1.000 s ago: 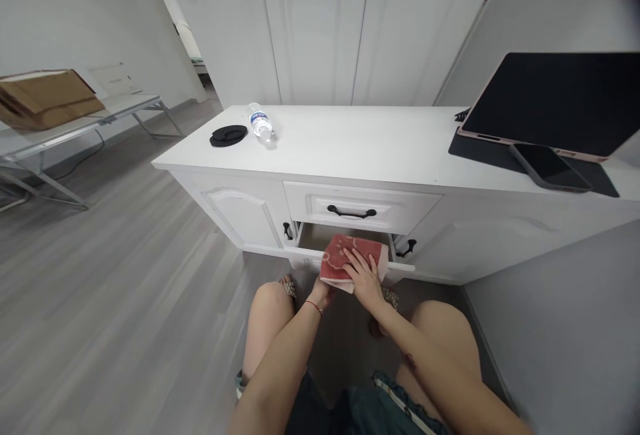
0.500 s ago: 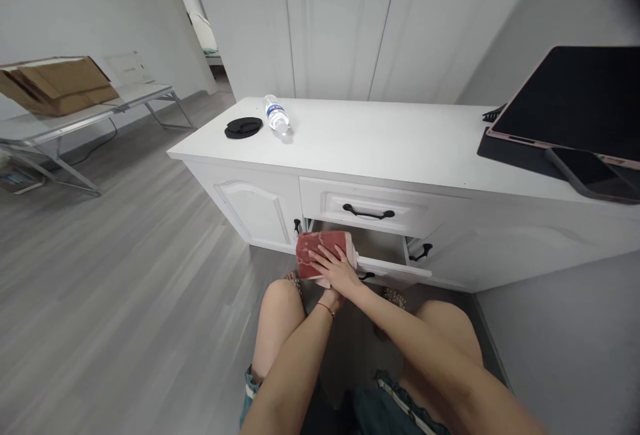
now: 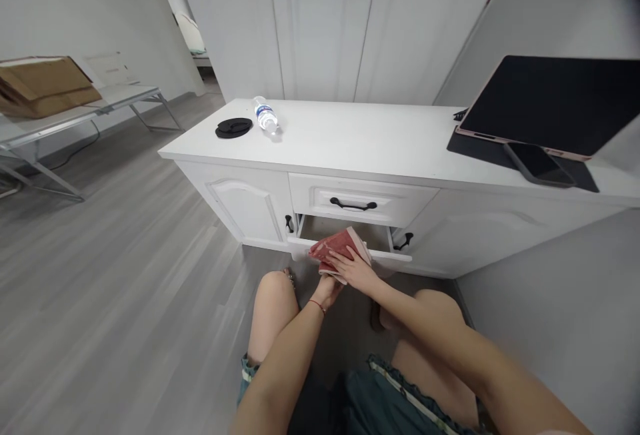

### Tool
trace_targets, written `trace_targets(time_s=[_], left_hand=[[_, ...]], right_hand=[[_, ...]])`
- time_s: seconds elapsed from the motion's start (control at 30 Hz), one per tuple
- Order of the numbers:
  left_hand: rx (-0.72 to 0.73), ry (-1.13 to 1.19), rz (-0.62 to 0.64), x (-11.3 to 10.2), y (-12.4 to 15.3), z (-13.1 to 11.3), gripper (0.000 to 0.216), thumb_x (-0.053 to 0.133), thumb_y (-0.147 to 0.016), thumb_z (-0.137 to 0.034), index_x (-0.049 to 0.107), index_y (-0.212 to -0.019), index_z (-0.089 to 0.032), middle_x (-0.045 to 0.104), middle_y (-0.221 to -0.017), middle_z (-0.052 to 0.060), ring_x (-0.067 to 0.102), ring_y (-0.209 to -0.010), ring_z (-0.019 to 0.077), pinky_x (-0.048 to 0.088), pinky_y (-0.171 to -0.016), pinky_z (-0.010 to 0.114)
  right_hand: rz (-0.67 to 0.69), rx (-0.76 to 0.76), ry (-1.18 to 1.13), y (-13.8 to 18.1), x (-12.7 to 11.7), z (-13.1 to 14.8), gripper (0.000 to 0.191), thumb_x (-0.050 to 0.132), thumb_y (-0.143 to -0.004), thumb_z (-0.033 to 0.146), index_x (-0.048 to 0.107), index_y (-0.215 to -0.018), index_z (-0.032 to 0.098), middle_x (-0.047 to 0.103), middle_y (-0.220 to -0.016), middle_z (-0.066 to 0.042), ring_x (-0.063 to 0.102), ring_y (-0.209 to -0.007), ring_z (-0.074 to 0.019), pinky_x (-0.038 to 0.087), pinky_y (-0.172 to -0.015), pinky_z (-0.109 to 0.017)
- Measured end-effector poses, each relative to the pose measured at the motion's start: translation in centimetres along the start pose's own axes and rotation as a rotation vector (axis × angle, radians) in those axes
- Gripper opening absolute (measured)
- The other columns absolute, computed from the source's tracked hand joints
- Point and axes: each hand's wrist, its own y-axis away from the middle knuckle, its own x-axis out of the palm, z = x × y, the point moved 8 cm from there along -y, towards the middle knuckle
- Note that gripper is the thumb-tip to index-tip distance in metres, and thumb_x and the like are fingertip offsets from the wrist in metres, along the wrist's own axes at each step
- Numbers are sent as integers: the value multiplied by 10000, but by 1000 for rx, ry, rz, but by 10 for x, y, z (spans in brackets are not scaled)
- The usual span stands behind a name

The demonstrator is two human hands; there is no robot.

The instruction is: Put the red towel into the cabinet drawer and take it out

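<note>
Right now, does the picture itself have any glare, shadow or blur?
In the head view: bright highlights on the bottle, shade inside the open drawer, soft pattern detail on the red cloth, a dark patch in the top right corner, and wide-angle stretching toward the edges.

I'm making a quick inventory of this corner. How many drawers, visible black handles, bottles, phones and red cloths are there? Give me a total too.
Drawers: 2
Black handles: 3
Bottle: 1
Phone: 1
Red cloth: 1
Total: 8
</note>
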Motion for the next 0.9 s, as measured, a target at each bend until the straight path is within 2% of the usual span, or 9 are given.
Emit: trace_targets(time_s=[0.1, 0.23, 0.33, 0.47, 0.57, 0.7, 0.8, 0.9], left_hand=[[-28, 56, 41, 1, -4, 3, 458, 499, -508, 36, 564, -888, -210, 611, -794, -9, 585, -764, 138, 453, -735, 285], [-44, 104, 65, 1, -7, 4, 428, 538, -503, 37, 542, -840, -226, 597, -920, -24, 579, -780, 109, 445, -757, 277], [-55, 116, 63, 0, -8, 5, 397, 601, -544, 7, 544, -849, -242, 590, -983, -24, 588, -823, 107, 432, -773, 273], [-71, 111, 33, -2, -8, 6, 304, 655, -617, -80, 539, -843, -249, 582, -882, -36, 589, -803, 104, 423, -790, 285], [-73, 106, -4, -4, -9, 8, 238, 673, -665, -139, 526, -821, -245, 570, -830, -45, 580, -759, 95, 423, -782, 283], [-70, 94, -74, -6, -12, 8, 191, 679, -724, -241, 511, -813, -233, 582, -874, -40, 556, -682, 81, 424, -736, 277], [-76, 71, -131, -8, -15, 8, 159, 653, -765, -281, 513, -807, -217, 582, -869, -34, 529, -620, 74, 416, -686, 267], [-74, 58, -174, -8, -17, 7, 113, 612, -801, -255, 511, -807, -205, 589, -854, -27, 514, -589, 71, 411, -646, 249]], right_hand=[[-10, 17, 139, 30, -6, -9, 511, 413, -849, 109, 438, -1333, 270, 464, -1399, -36, 311, -1354, -204, 69, -1122, -537], [-13, 100, 288, 73, -15, -27, 544, 385, -835, 70, 430, -1347, 251, 445, -1415, -48, 317, -1349, -207, 95, -1121, -508], [-20, 212, 370, 97, -26, -36, 527, 364, -834, 65, 479, -1313, 251, 478, -1390, -51, 371, -1308, -225, 140, -1103, -489], [-99, 395, 458, 114, -41, -37, 438, 373, -855, 103, 586, -1215, 233, 568, -1285, -81, 445, -1206, -272, 219, -1047, -465], [-209, 555, 481, 123, -44, -39, 408, 418, -846, 126, 620, -1172, 267, 590, -1210, -87, 456, -1148, -293, 255, -1003, -481], [-356, 789, 437, 136, -28, -50, 377, 470, -828, 182, 626, -1163, 254, 551, -1156, -141, 450, -1078, -332, 329, -907, -517], [-598, 904, 213, 144, -11, -60, 354, 473, -806, 229, 631, -1120, 190, 507, -1144, -162, 424, -1096, -345, 343, -910, -513], [-895, 946, -136, 146, 8, -69, 339, 449, -769, 261, 610, -1059, 194, 484, -1149, -147, 391, -1176, -330, 275, -1005, -520]])
